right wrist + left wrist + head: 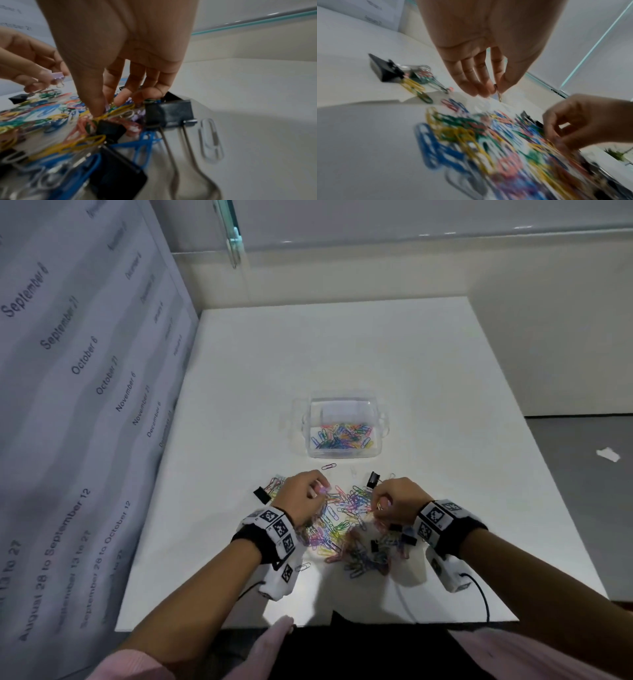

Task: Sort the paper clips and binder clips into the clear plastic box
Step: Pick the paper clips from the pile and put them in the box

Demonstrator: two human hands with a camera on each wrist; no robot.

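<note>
A clear plastic box (344,451) stands mid-table with coloured paper clips (342,434) in its near compartment. In front of it lies a loose pile of coloured paper clips (342,529) mixed with black binder clips (372,479). My left hand (320,491) hovers over the pile's left part and pinches a small lilac binder clip (57,77) between thumb and fingertips (494,90). My right hand (378,505) reaches down into the pile's right part, thumb and fingertips (97,108) closing on paper clips beside a large black binder clip (169,112).
A printed calendar sheet (85,371) walls off the left side. Another black binder clip (262,494) lies left of the pile, and a single paper clip (329,466) lies near the box. Wrist-camera cables (479,590) trail to the table's front edge.
</note>
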